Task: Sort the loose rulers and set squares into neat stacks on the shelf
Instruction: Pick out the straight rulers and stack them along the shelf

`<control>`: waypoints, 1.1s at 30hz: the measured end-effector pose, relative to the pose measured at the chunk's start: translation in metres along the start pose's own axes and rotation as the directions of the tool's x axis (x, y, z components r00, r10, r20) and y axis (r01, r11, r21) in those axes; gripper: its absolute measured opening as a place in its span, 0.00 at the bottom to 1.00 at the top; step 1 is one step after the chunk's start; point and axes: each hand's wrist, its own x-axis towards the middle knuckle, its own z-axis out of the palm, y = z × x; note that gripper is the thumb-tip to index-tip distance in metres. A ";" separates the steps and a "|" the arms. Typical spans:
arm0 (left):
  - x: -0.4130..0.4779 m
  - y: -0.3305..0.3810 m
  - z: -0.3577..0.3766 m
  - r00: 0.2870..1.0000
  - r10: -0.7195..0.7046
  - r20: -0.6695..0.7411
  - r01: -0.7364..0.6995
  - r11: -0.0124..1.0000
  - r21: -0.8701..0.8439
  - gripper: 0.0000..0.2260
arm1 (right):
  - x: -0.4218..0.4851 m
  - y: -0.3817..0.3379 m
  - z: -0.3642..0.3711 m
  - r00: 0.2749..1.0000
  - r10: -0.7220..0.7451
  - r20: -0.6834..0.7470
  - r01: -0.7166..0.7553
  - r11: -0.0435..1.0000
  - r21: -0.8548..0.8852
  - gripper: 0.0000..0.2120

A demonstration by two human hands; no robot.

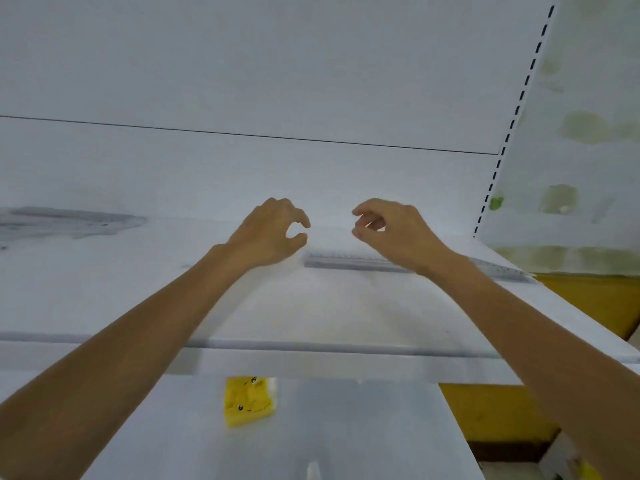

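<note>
Both bare forearms reach up from the bottom corners over the shelf (311,348). At their ends the left grip (270,233) and the right grip (394,230) hover near each other, fingers curled, thumb and forefinger a little apart, with nothing visible in either. A long clear ruler (346,262) lies flat on the shelf just beneath them; the right wrist crosses over it and hides its middle. Far to the left rests a blurred pile of clear rulers or set squares (69,221); which, I cannot tell. On the lower shelf lies a yellow packet (247,401). A slotted upright (512,116) runs up the right side.
</note>
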 end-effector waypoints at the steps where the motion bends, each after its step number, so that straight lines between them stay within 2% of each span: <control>1: -0.011 -0.015 -0.014 1.000 -0.027 0.004 0.027 1.000 -0.001 0.11 | 0.012 -0.014 0.000 0.999 -0.028 -0.022 0.028 1.000 -0.005 0.12; 4: -0.056 -0.066 -0.060 0.992 -0.124 -0.031 0.124 0.992 -0.006 0.09 | 0.051 -0.063 0.025 0.994 -0.070 -0.078 0.074 0.996 0.041 0.13; 7: -0.104 -0.118 -0.107 0.971 -0.231 -0.058 0.233 0.972 0.022 0.09 | 0.080 -0.123 0.090 0.988 -0.112 -0.105 0.124 0.986 0.115 0.15; 12: -0.189 -0.208 -0.181 0.916 -0.394 -0.074 0.399 0.914 0.077 0.09 | 0.099 -0.230 0.217 0.972 -0.209 0.104 0.188 0.965 0.180 0.19; 17: -0.267 -0.288 -0.237 0.857 -0.496 -0.144 0.510 0.855 0.092 0.09 | 0.117 -0.304 0.287 0.944 -0.290 0.155 0.277 0.956 0.100 0.19; 23: -0.307 -0.354 -0.249 0.843 -0.525 -0.118 0.535 0.841 0.077 0.08 | 0.126 -0.320 0.328 0.917 -0.327 0.228 0.339 0.941 -0.013 0.16; 29: -0.280 -0.389 -0.228 0.879 -0.455 -0.140 0.460 0.888 0.003 0.07 | 0.151 -0.293 0.329 0.957 -0.193 0.216 0.207 0.977 -0.048 0.17; 33: -0.242 -0.394 -0.208 0.920 -0.380 -0.094 0.379 0.925 -0.027 0.08 | 0.174 -0.275 0.323 0.971 -0.119 0.209 0.136 0.988 -0.070 0.18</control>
